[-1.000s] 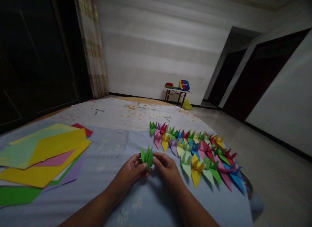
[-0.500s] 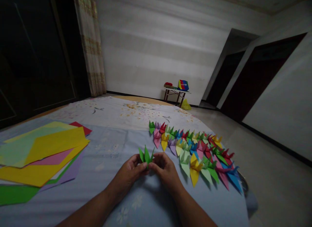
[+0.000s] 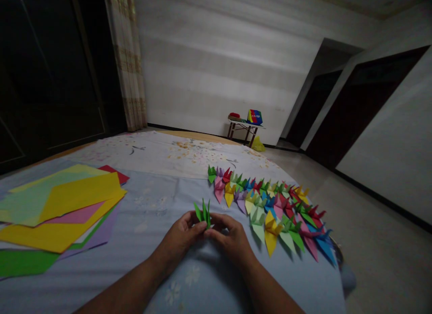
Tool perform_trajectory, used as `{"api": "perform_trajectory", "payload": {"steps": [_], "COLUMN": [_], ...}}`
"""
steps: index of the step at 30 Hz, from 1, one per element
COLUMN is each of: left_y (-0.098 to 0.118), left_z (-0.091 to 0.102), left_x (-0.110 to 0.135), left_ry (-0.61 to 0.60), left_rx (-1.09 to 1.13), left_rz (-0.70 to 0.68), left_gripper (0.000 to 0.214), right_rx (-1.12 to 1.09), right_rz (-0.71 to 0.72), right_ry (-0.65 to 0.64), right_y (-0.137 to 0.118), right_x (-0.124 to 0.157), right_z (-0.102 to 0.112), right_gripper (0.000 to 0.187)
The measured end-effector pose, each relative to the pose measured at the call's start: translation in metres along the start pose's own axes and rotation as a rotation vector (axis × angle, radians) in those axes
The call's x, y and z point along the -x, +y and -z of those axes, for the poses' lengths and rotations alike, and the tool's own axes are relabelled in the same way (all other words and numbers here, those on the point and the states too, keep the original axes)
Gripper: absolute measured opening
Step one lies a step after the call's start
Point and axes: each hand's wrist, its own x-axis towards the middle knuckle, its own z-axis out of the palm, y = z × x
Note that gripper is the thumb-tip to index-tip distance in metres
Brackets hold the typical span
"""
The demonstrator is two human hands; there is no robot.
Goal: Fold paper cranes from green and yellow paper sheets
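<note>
Wings pulled tighter than a second ago.
I see left hand [image 3: 182, 236] and right hand [image 3: 232, 236] pinching the green crane [image 3: 203, 212] just over the blue floral sheet [image 3: 151, 206]; far box [image 3: 255, 117] print unreadable.

Dim room — pale striped wall [image 3: 219, 80], patterned curtain [image 3: 130, 66], small table [image 3: 245, 127] by dark doorways [image 3: 357, 111]

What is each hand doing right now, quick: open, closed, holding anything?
Left hand: closed, pinching the green origami crane.
Right hand: closed, pinching the same green origami crane from the other side.
</note>
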Motion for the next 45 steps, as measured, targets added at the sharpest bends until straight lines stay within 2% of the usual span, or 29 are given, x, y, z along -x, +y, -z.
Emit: {"api": "perform_trajectory", "payload": {"steps": [5,12,21,25,29,36,41,45], "left_y": [0.0027,0.0019,0.0029,0.0063,0.008,0.0044,0.0015,0.0026], "left_z": [-0.0035,-0.0031,-0.0015,-0.0049,-0.0072,-0.0053,-0.0034,-0.0036], "left_x": [0.0007,0.0005,0.0007,0.002,0.0026,0.0,-0.0003,0.0005], "left_ry": [0.008,0.05,0.01,-0.014,0.02,0.03,0.053,0.008], "left_rx": [0.016,0.017,0.019,0.042,0.046,0.022,0.023,-0.035], "left_rz": [0.007,0.008,-0.006,-0.018,-0.03,-0.009,0.006,-0.003], "left_gripper": [0.033,0.034,0.03,0.028,0.028,0.028,0.03,0.03], "right_rx": [-0.016,-0.001,0.054,0.079,0.122,0.363,0.379,0.331], "right_rz": [-0.001,0.075,0.139,0.207,0.287,0.439,0.438,0.348], "right_ry": [0.018,-0.007,-0.019,0.025,0.04,0.121,0.074,0.132], "right_y": [-0.0007,-0.0023,-0.0044,-0.0018,0.0011,-0.0001,-0.0009,0.0018], "right_x": [0.002,0.0037,0.0028,0.0033,0.0043,0.005,0.0055,0.0069], "right_z": [-0.0014,0.0005,0.0027,0.0015,0.0004,-0.0006,-0.0012,-0.0025], "right_gripper": [0.036,0.03,0.025,0.025,0.026,0.028,0.032,0.038]}}
